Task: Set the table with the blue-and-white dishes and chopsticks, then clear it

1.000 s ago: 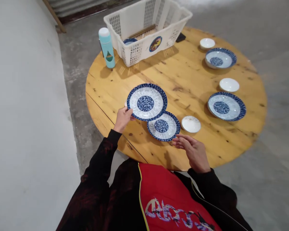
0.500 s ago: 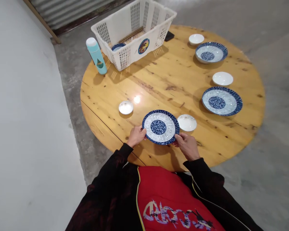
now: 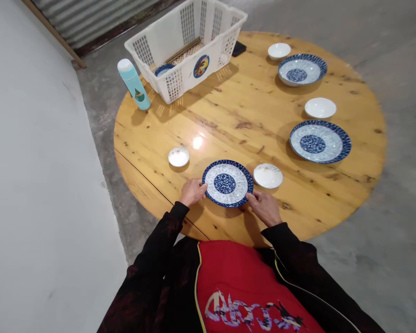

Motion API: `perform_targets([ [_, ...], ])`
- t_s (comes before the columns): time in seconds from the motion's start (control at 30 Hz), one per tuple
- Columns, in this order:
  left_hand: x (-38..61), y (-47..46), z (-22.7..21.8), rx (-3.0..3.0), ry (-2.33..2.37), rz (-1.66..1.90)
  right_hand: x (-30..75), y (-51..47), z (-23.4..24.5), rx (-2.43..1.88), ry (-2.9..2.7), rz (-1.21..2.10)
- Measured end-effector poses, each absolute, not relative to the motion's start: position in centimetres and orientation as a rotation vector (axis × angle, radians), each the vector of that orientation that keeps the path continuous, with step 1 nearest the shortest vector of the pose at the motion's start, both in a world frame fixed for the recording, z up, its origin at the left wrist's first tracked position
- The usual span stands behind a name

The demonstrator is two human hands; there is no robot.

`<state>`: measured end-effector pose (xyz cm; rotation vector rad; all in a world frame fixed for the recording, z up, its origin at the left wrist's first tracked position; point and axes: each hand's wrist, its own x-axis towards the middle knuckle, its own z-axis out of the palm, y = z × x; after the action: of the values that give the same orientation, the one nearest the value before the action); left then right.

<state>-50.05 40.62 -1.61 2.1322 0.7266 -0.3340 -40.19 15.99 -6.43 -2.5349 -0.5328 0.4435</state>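
Note:
A blue-and-white patterned plate [image 3: 228, 182] lies on the round wooden table [image 3: 249, 115], close to the near edge. My left hand [image 3: 192, 192] grips its left rim with curled fingers. My right hand [image 3: 263, 207] holds its near right rim the same way. Whether another plate lies under it is hidden. One small white dish [image 3: 267, 175] sits just right of the plate, and another small white dish [image 3: 179, 156] sits to its upper left.
Two more blue plates [image 3: 320, 141] [image 3: 302, 68] and two small white dishes [image 3: 320, 107] [image 3: 279, 50] lie on the right half. A white plastic basket [image 3: 159, 39], a teal bottle [image 3: 133, 84] and a dark phone [image 3: 239, 48] stand at the back. A white wall runs along the left.
My left hand lowered the plate it held onto the plate in front of me. My right hand closed on the rim. The small dish at the left came into view.

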Motion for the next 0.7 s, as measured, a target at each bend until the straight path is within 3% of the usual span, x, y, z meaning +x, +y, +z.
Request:
perform_targets([
  [0.53,-50.0,41.0,-1.7,2.356,0.771,-0.339,-39.8,15.7,-6.1,-2.640,-0.580,0.471],
  [0.7,-49.4,41.5,-2.8,2.390,0.784,-0.275,-39.7,16.4,-6.7,-2.427,-0.311,0.467],
])
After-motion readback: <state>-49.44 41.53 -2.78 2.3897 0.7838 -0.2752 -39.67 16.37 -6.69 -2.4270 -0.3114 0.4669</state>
